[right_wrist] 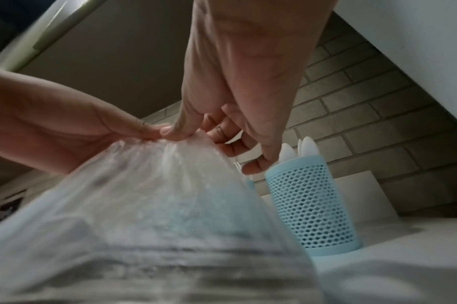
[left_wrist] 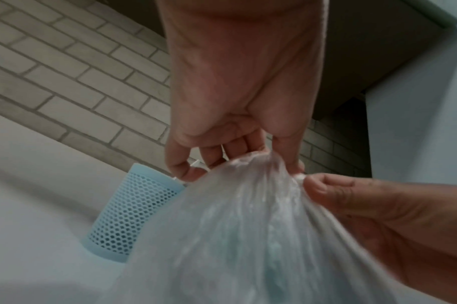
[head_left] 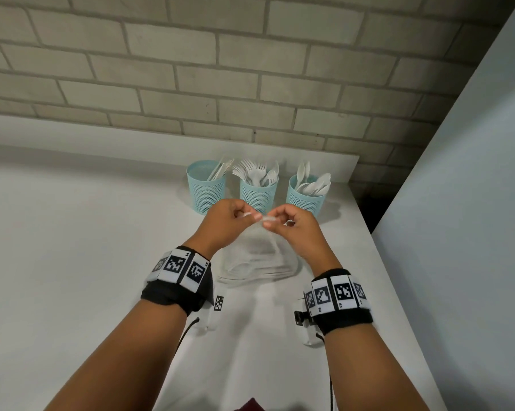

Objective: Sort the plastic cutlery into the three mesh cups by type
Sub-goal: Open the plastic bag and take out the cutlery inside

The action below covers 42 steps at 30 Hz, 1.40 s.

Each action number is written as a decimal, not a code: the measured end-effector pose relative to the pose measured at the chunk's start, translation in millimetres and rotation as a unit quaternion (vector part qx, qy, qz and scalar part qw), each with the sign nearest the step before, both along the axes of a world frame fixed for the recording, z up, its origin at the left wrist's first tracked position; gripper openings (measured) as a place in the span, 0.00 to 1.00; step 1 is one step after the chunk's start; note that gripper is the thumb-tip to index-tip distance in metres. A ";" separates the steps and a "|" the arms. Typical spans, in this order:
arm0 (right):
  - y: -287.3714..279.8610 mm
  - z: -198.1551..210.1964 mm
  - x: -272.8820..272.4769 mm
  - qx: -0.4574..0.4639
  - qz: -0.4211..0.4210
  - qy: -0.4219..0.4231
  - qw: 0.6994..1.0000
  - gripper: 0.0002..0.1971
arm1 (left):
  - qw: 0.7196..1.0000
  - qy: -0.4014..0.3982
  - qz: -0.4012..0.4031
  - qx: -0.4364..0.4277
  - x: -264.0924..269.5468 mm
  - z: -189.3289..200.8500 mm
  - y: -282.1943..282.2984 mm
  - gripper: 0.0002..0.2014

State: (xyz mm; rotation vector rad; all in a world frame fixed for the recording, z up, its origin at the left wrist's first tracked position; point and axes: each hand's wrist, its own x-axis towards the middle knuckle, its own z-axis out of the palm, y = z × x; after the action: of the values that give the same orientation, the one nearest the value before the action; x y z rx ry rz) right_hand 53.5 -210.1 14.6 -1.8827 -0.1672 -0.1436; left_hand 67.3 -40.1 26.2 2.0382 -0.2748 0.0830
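Observation:
Three light blue mesh cups stand in a row at the back of the white counter: the left cup [head_left: 206, 186] holds white knives, the middle cup [head_left: 257, 192] holds forks, the right cup [head_left: 305, 194] holds spoons. In front of them my left hand [head_left: 235, 216] and right hand [head_left: 283, 222] meet above the counter, both pinching the top of a clear plastic bag [head_left: 257, 259]. The bag [left_wrist: 248, 236] hangs down to the counter; its lower part lies crumpled. I cannot tell whether any cutlery is inside the bag [right_wrist: 144, 205].
A brick wall [head_left: 220, 69] runs behind the cups. A white panel [head_left: 472, 203] rises along the counter's right side, with a dark gap at the back corner. A white ledge sits behind the cups. Something dark red shows at the bottom edge.

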 end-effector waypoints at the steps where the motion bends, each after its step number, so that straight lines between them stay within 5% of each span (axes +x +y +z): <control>1: -3.1 1.1 -0.3 0.000 -0.013 -0.006 1.000 0.05 | 1.000 0.000 0.010 -0.011 1.2 1.1 3.5 0.07; 8: 4.9 5.4 1.0 -0.001 0.008 -0.047 0.999 0.13 | 0.991 0.012 -0.011 -0.133 -5.7 10.9 -3.7 0.08; 11: 6.6 10.5 -0.6 0.029 -0.038 -0.061 0.997 0.05 | 0.969 0.040 -0.006 -0.243 -4.5 12.2 -1.4 0.07; 15: -2.3 12.1 0.5 0.067 -0.065 -0.036 0.995 0.09 | 0.925 0.102 -0.016 -0.366 -3.5 25.6 8.4 0.09; 20: 4.6 22.9 0.6 0.291 -0.013 0.027 0.956 0.12 | 0.885 0.114 -0.046 -0.450 -8.0 42.4 11.5 0.14; 23: 6.2 31.5 -2.0 0.360 0.030 0.058 0.931 0.11 | 0.931 0.088 -0.064 -0.349 -9.2 50.3 18.3 0.15; 26: 3.2 38.7 -3.6 0.350 0.046 0.060 0.934 0.11 | 0.992 0.063 -0.060 -0.089 -10.9 57.2 20.7 0.11; 29: 1.9 48.7 -6.7 0.281 0.063 0.036 0.957 0.10 | 0.994 0.059 -0.059 0.071 -13.6 57.5 19.8 0.04; 32: 11.6 55.5 -12.0 0.054 0.088 -0.001 0.995 0.09 | 0.996 0.041 -0.049 0.069 -17.3 57.1 14.3 0.03; 36: 16.6 45.3 -11.2 -0.205 0.073 -0.016 0.976 0.04 | 0.996 0.012 -0.017 0.083 -15.7 56.7 12.3 0.08; 39: 13.7 45.5 -11.2 -0.279 0.073 -0.024 0.957 0.10 | 0.993 -0.014 -0.004 0.115 -16.9 56.8 16.8 0.07; 42: 11.4 48.5 -12.5 -0.205 0.035 -0.023 0.978 0.07 | 0.985 -0.031 -0.004 0.170 -19.4 56.8 20.3 0.01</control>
State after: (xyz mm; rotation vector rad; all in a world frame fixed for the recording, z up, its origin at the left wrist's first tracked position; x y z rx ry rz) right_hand 40.9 -198.7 63.0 -2.2817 -0.3142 -0.1107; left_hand 47.9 -19.8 83.0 2.3774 -0.3553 0.1014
